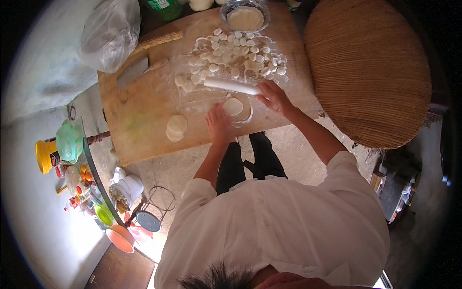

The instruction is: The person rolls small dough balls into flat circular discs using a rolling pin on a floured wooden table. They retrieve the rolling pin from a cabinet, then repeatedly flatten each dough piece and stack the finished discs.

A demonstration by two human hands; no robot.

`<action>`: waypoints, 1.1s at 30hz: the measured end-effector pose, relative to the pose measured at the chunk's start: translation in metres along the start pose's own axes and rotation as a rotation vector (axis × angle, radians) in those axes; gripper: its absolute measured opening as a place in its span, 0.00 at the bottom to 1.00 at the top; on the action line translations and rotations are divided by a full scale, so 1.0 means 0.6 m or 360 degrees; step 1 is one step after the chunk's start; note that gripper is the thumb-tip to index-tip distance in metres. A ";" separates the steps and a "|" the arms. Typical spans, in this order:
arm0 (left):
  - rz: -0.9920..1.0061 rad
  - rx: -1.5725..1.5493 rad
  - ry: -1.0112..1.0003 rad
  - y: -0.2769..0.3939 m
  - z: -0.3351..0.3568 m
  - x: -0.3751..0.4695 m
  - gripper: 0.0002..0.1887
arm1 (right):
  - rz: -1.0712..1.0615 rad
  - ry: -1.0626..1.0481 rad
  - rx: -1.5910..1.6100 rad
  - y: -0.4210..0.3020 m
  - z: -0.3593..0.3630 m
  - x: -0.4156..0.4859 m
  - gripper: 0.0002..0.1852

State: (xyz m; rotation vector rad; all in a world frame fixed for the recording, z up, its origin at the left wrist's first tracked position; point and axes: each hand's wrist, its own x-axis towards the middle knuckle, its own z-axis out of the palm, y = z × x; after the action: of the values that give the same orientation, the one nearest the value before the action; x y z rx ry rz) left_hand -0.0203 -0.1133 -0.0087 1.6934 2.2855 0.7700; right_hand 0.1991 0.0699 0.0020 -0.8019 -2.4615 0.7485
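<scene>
My right hand (273, 95) grips one end of a white rolling pin (231, 85), which lies slanted to the left above a flat round of dough (233, 107). My left hand (218, 121) rests at the left edge of that round, fingers pointing away from me; whether it pinches the dough I cannot tell. A small stack of rolled dough rounds (177, 125) lies on the wooden board (144, 141) to the left. Beyond the pin, many small floured dough pieces (226, 57) are spread about. A metal bowl (263, 26) of dough or flour stands at the far edge.
A cleaver (133, 72) lies on the board's left part, near a corncob-like rod (158, 41) and a clear plastic bag (110, 36). A large round wooden lid or tray (368, 72) stands at the right. Bowls, one orange (120, 238), and a white bucket (130, 188) are lower left.
</scene>
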 end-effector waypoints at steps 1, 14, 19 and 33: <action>-0.0037 -0.0076 0.0115 -0.008 -0.010 0.005 0.30 | 0.0025 -0.0143 0.0003 -0.008 -0.003 -0.001 0.19; 0.0216 0.0324 -0.0381 -0.064 -0.066 0.002 0.40 | -0.0190 0.0000 -0.0302 -0.094 0.037 -0.028 0.23; 0.0199 0.0352 -0.0134 -0.065 -0.074 0.012 0.41 | 0.0061 0.0016 -0.0342 -0.093 0.041 -0.016 0.24; 0.0237 0.0042 -0.0359 -0.069 -0.084 -0.065 0.34 | 0.0057 -0.0042 -0.0143 -0.123 0.035 -0.098 0.24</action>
State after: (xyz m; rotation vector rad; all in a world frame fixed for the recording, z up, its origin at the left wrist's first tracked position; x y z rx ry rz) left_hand -0.0648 -0.1729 0.0071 1.8736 2.0466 0.5451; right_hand 0.2013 -0.0255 0.0174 -0.8761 -2.5258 0.6692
